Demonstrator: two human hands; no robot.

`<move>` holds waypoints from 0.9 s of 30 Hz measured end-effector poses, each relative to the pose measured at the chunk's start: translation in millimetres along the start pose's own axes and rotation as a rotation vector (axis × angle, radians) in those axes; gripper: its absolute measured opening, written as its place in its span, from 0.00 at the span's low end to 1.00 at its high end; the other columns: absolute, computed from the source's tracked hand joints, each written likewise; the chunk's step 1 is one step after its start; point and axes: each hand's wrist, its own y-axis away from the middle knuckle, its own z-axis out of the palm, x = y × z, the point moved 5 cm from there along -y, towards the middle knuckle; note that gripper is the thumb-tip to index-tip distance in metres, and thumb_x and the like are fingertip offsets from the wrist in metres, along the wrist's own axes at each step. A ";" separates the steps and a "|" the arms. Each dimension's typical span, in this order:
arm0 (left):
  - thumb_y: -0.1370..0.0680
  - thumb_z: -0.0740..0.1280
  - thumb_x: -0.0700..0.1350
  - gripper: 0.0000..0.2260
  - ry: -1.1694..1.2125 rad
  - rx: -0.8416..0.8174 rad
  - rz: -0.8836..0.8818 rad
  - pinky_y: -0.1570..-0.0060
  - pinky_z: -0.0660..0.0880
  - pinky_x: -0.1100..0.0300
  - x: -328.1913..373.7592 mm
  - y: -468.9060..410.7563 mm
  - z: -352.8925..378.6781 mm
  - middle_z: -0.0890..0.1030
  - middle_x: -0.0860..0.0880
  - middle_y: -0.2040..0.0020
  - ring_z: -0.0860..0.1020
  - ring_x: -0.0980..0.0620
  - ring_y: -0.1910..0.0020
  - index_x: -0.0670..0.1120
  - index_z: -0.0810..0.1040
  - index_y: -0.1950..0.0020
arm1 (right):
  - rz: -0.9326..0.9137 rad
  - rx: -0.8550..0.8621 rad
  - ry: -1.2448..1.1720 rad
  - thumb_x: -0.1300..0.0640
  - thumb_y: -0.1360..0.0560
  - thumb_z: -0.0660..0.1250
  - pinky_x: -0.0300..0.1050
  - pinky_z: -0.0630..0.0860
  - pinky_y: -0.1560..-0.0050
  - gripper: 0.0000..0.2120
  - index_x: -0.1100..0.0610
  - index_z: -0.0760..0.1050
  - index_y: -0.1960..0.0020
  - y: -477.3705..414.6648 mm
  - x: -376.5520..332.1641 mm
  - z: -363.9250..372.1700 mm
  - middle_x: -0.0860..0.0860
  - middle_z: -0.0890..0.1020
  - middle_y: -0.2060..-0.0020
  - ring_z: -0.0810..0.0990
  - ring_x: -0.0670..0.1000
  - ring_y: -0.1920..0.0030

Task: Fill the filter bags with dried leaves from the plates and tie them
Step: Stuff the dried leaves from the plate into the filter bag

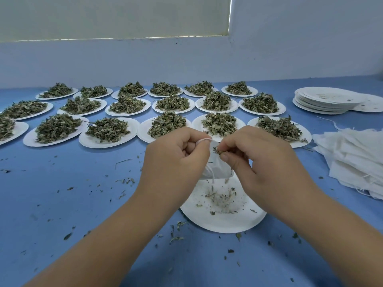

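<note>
Cloth this thin makes the filter bag [217, 170] limp and nearly weightless, so I judge the mouth hem, where the drawstring [204, 139] runs, the safest place to hold it. The left hand [176, 154] does so, fingers curled round the gathered top, and the bag hangs between the hands above a near-bare paper plate [228, 222] towards the table's [83, 193] near edge. The right hand [261, 160] has thumb and fingertips pinched together on a tuft of dried leaves [219, 151] at the opening (brittle, flaky stuff that sheds; crumbs speckle plate and blue top). Heaped plates [116, 139] stand in rows towards the far edge; spare bags [352, 158], flat and white, lie piled at the right edge, with a stack of emptied plates [323, 102] beyond.
</note>
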 end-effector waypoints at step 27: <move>0.24 0.68 0.41 0.08 0.087 0.012 -0.061 0.76 0.69 0.66 0.2 0.5 -3.6 0.77 0.49 0.75 0.73 0.59 0.80 0.52 0.82 0.60 | 0.043 -0.029 -0.162 0.60 0.26 0.70 0.30 0.69 0.61 0.07 0.49 0.83 0.53 2.4 -6.9 2.9 0.41 0.81 0.58 0.76 0.45 0.61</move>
